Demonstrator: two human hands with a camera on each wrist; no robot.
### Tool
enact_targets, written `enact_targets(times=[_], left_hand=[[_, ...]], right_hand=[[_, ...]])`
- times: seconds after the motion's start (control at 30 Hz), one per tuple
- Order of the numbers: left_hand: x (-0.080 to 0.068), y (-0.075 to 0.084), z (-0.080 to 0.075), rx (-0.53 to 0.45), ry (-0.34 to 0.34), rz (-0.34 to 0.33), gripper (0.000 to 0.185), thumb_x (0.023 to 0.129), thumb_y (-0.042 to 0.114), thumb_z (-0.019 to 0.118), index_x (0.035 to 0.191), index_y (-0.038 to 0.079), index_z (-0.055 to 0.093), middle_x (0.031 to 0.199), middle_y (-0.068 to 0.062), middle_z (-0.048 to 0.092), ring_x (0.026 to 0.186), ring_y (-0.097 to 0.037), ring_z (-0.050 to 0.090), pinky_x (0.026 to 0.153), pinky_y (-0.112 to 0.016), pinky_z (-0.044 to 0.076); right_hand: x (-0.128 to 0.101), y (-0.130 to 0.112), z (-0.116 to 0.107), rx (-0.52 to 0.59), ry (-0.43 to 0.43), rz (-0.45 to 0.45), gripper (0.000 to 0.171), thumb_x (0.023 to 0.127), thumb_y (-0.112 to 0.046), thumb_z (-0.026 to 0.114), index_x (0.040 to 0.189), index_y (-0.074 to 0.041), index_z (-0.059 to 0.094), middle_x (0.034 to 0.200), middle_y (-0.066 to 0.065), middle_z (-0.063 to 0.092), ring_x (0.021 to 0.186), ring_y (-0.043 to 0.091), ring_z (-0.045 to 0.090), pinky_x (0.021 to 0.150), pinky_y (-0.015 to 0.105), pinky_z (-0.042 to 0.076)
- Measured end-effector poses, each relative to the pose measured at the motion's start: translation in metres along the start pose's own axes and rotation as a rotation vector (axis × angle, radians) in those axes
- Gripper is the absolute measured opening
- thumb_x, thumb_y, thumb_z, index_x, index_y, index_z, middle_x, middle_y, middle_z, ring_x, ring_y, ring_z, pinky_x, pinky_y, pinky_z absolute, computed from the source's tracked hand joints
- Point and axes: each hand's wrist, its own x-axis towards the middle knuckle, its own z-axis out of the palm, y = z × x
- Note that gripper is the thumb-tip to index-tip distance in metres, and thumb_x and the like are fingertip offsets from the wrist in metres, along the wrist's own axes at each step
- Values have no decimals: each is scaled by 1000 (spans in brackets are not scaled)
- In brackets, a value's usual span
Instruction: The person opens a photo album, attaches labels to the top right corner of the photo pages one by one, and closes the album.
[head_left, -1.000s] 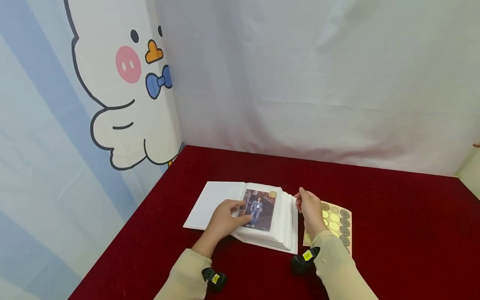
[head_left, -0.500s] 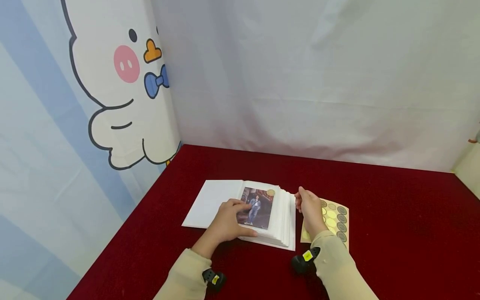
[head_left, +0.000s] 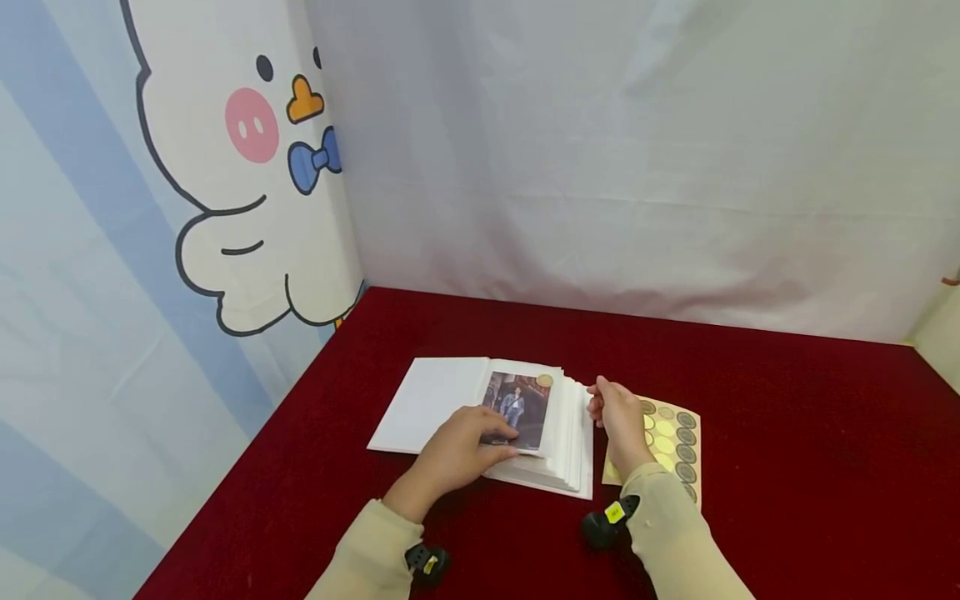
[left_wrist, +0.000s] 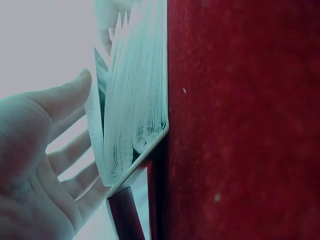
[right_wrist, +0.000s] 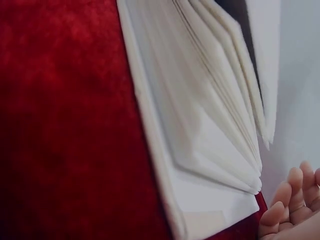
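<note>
Open white photo album [head_left: 480,417] on red cloth table [head_left: 787,467]; left hand [head_left: 457,454] flat, fingers spread on photo print [head_left: 517,410]; right hand [head_left: 618,421] fingers curled at page edges; yellow round-sticker sheet [head_left: 671,442] just beside, partly hidden by right hand.

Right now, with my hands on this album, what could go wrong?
The left hand lies flat on the photo, so it could smudge or shift it. The right hand rests at the loose page edges, which might flip. Its sleeve lies over the sticker sheet and may drag it.
</note>
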Motion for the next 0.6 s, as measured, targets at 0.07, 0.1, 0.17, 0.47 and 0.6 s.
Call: enact_targets(times=[0.07,0.1,0.17,0.47,0.6], left_hand=[[-1,2,0,27,9,15,18,85,23,69,99,13,72,103,1,65,101,-18,57,89,-36,45],[-2,3,-1,38,15,17,17,86,23,67,99,14,71,103,2,65,100,-17,58,88,-35,46],[-4,4,-1,56,34,18,15,88,23,64,99,14,70,102,2,65,99,-16,59,87,-34,47],[-10,6,-8,57,135,-28,11,95,14,53,102,11,62,100,-2,62,88,-14,59,73,-33,50],[-11,5,-9,65,167,-4,18,97,8,48,112,6,57,108,-7,60,101,-20,58,81,-36,49]], right_hand=[[0,0,0,0,-6,-3,34,99,-26,40,95,4,56,62,-2,48,60,11,44,55,23,38],[0,1,0,3,-8,-1,34,99,-26,40,96,4,56,62,-2,49,59,11,44,55,23,38],[0,1,1,4,-9,2,34,99,-25,40,96,4,56,62,-2,49,59,11,44,55,23,38],[-1,1,0,14,-13,-13,33,99,-23,41,94,5,56,61,-2,49,58,10,44,54,22,38],[-1,2,0,3,-8,-11,32,99,-23,41,94,5,56,61,-2,49,58,10,44,54,22,38]])
